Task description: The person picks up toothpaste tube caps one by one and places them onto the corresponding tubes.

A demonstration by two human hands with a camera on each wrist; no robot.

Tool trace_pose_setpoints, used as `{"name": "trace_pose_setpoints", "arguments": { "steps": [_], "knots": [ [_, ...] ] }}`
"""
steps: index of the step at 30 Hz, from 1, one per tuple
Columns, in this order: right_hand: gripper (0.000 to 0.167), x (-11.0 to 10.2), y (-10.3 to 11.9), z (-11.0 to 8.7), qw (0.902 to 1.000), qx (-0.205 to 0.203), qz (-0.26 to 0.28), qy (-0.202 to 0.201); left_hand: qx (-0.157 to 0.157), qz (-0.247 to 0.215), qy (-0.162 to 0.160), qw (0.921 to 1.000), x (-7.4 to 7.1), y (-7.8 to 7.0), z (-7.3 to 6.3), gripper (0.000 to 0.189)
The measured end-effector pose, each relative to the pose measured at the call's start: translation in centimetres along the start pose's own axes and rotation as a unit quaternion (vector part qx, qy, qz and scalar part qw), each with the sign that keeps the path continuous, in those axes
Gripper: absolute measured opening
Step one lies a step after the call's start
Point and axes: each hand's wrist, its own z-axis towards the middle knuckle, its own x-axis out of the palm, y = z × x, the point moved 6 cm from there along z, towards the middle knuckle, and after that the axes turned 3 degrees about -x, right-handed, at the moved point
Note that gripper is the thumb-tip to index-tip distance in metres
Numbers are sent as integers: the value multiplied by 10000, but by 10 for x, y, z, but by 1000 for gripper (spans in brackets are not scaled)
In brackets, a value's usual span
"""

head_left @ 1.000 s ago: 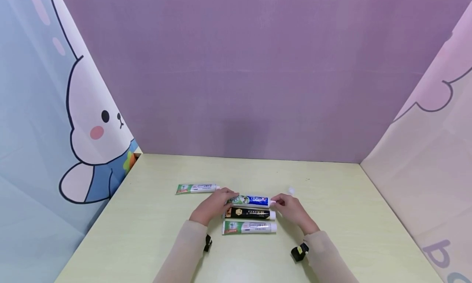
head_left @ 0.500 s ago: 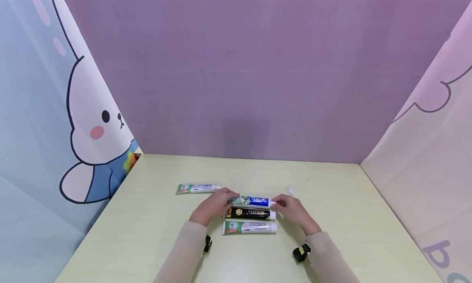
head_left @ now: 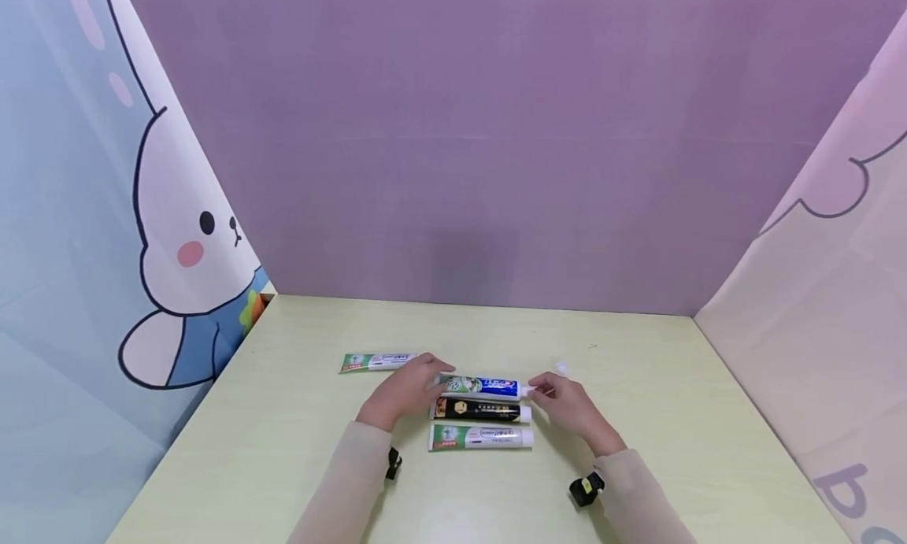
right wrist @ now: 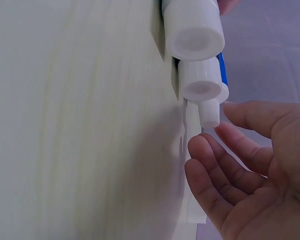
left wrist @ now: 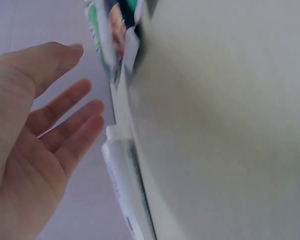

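Observation:
In the head view, a blue and green toothpaste tube (head_left: 489,386) lies behind a black toothpaste tube (head_left: 482,410). A green and white toothpaste tube (head_left: 489,438) lies in front of them, all with caps to the right. My left hand (head_left: 404,390) is beside the blue tube's flat end; in the left wrist view its fingers are apart from the tubes. My right hand (head_left: 567,402) is by the blue tube's white ribbed cap (right wrist: 209,114), its fingers loosely bent around it without a visible pinch. Another green and white tube (head_left: 375,362) lies farther back, partly behind my left hand.
A small white piece (head_left: 562,367), perhaps a loose cap, lies behind my right hand. The pale table (head_left: 453,497) ends at a purple backdrop (head_left: 482,150). Printed cloths hang on the left (head_left: 57,292) and right (head_left: 836,308).
My left hand has come off the blue tube's end and shifted slightly left. My right hand has drawn slightly right from the cap. The tubes keep their places.

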Motion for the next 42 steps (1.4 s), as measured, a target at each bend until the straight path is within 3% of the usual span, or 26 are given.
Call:
{"name": "trace_pose_setpoints", "arguments": {
  "steps": [5,11,15,24,33,42],
  "knots": [
    [21,-7,2,-5,9999,-105,-87,-49,-19,124,-369,9992,-15,12,1,34],
    [22,-12,-1,-8,9998,-102,-135,-81,14,434,-1025,9938,-31,30,3,31],
    [22,-14,-3,-9,9999,-95,-63,-84,-145,608,-1248,9902,-38,42,2,29],
    [21,-17,-10,-11,10000,-31,21,-70,-941,986,-952,9861,-31,68,-5,39],
    [20,-19,-10,-12,10000,11,73,-54,-800,851,-1386,9834,-24,78,-7,35],
    [21,-20,-12,-12,9997,66,229,11,-1023,810,-1157,9847,-24,78,-9,36]
  ]
}}
